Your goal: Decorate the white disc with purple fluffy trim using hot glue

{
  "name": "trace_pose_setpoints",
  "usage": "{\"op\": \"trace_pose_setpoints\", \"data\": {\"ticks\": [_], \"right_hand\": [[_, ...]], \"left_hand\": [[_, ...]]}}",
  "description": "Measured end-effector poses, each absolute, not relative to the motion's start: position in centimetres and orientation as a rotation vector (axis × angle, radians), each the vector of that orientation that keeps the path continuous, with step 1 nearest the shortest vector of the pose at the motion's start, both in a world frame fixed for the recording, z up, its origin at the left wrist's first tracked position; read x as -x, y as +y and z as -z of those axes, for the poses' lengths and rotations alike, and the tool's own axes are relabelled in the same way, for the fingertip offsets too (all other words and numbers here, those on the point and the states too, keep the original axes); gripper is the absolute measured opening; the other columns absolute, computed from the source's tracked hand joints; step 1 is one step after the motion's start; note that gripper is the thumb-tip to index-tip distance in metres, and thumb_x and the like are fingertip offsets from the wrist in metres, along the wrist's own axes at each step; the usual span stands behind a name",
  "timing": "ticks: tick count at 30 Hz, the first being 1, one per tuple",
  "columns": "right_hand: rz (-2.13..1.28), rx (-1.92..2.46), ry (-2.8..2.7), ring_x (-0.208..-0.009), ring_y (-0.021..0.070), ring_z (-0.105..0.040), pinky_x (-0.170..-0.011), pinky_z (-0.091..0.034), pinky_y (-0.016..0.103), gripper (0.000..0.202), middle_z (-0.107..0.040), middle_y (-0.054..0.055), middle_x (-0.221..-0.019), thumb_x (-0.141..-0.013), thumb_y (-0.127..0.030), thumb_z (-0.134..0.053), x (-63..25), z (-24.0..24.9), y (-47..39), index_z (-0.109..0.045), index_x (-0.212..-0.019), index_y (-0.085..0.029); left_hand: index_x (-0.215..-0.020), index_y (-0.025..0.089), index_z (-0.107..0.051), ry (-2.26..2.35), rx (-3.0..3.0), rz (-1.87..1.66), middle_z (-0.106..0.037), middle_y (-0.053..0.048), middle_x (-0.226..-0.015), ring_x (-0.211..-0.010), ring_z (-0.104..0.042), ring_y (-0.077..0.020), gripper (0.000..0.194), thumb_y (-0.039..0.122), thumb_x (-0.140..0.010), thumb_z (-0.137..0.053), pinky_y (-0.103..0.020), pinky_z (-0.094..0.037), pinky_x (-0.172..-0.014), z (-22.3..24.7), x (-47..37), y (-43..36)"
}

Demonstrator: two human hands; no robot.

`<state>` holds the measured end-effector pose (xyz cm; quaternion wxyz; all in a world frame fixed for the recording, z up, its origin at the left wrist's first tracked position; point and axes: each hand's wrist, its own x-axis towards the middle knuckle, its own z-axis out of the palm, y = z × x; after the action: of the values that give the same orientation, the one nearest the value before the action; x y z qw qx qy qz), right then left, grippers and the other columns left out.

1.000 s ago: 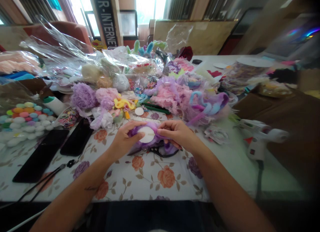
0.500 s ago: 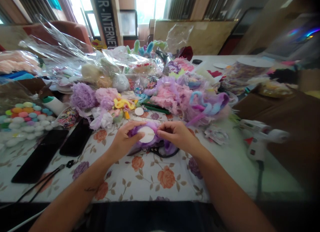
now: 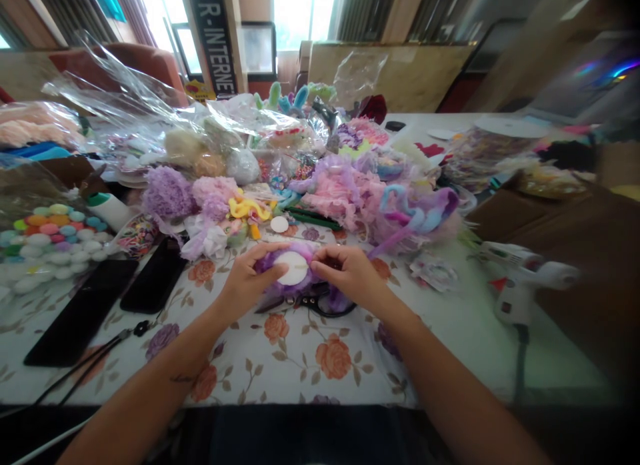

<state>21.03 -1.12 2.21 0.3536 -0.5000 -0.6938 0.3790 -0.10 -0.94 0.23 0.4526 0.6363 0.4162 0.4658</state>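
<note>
A fluffy purple piece (image 3: 283,288) with a white round disc (image 3: 295,269) on its upper face is between my hands, over the flowered cloth. My left hand (image 3: 256,270) grips it from the left, thumb lying on the disc and fingers round the far side. At the right edge of the fluff my right hand (image 3: 342,263) is pinched closed; the purple strands run to its fingertips, whose exact hold is partly hidden. Directly below lie black-handled scissors (image 3: 327,310), partly covered by the purple fluff.
A glue gun (image 3: 517,285) stands at the right by a brown box (image 3: 560,218). Two dark phones (image 3: 83,311) lie left, near a bag of pompoms (image 3: 57,238). Pink and purple yarn (image 3: 345,188) is heaped behind my hands, with a small white disc (image 3: 279,225) before it.
Hardly anything differs. My right hand has shifted very slightly at the edge of the purple fluff, and the left keeps its grip.
</note>
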Motion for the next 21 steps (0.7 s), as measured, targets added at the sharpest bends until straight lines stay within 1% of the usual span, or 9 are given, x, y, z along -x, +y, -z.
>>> {"op": "trace_pose_setpoints", "data": {"ticks": [4, 7, 12, 15, 18, 21], "right_hand": [[-0.824, 1.281, -1.801, -0.054, 0.0111, -0.043, -0.05, -0.033, 0.024, 0.016, -0.056, -0.001, -0.061, -0.079, -0.029, -0.061, -20.54, -2.04, -1.32, -0.064, -0.07, -0.017], [-0.836, 1.291, -1.748, -0.054, 0.0115, -0.045, -0.05, -0.035, 0.024, 0.016, -0.057, -0.001, -0.061, -0.078, -0.03, -0.062, -20.37, -1.93, -1.35, -0.064, -0.068, -0.018], [-0.866, 1.275, -1.587, -0.056, 0.0122, -0.048, -0.051, -0.038, 0.025, 0.018, -0.059, 0.0, -0.065, -0.076, -0.035, -0.066, -20.58, -2.18, -1.39, -0.064, -0.073, -0.018], [-0.815, 1.23, -1.626, -0.059, 0.0127, -0.05, -0.055, -0.04, 0.026, 0.015, -0.059, 0.001, -0.07, -0.077, -0.032, -0.065, -20.56, -2.12, -1.36, -0.066, -0.071, -0.018], [-0.782, 1.205, -1.675, -0.061, 0.0135, -0.049, -0.058, -0.041, 0.028, 0.013, -0.056, 0.002, -0.071, -0.077, -0.028, -0.064, -20.44, -1.84, -1.28, -0.067, -0.069, -0.018], [-0.658, 1.198, -1.664, -0.07, 0.0169, -0.054, -0.064, -0.044, 0.031, 0.01, -0.057, 0.003, -0.074, -0.077, -0.027, -0.066, -20.42, -1.72, -1.31, -0.07, -0.072, -0.019]], "left_hand": [[-0.109, 0.022, -0.071, 1.004, -1.528, -1.178, -0.07, -0.007, -0.119, -0.113, -0.062, -0.0261, 0.034, 0.035, -0.077, -0.076, -0.036, -0.049, -0.098, -0.12, 0.14, -0.9], [-0.109, 0.021, -0.071, 1.011, -1.526, -1.179, -0.07, -0.007, -0.119, -0.113, -0.062, -0.0267, 0.036, 0.036, -0.077, -0.076, -0.036, -0.05, -0.096, 0.0, 0.14, -0.86], [-0.112, 0.021, -0.069, 0.954, -1.467, -1.158, -0.069, -0.008, -0.121, -0.111, -0.063, -0.0262, 0.039, 0.036, -0.078, -0.075, -0.033, -0.054, -0.087, -0.13, 0.03, -0.9], [-0.111, 0.021, -0.07, 0.962, -1.475, -1.169, -0.07, -0.008, -0.12, -0.111, -0.063, -0.026, 0.038, 0.036, -0.077, -0.076, -0.033, -0.053, -0.09, -0.23, -0.01, -0.94], [-0.109, 0.021, -0.071, 0.977, -1.491, -1.184, -0.071, -0.007, -0.116, -0.109, -0.063, -0.025, 0.037, 0.036, -0.076, -0.077, -0.034, -0.052, -0.093, -0.15, -0.03, -0.94], [-0.109, 0.021, -0.071, 0.945, -1.464, -1.186, -0.071, -0.007, -0.116, -0.108, -0.063, -0.0244, 0.037, 0.035, -0.076, -0.077, -0.033, -0.052, -0.092, 0.05, -0.06, -0.89]]}}
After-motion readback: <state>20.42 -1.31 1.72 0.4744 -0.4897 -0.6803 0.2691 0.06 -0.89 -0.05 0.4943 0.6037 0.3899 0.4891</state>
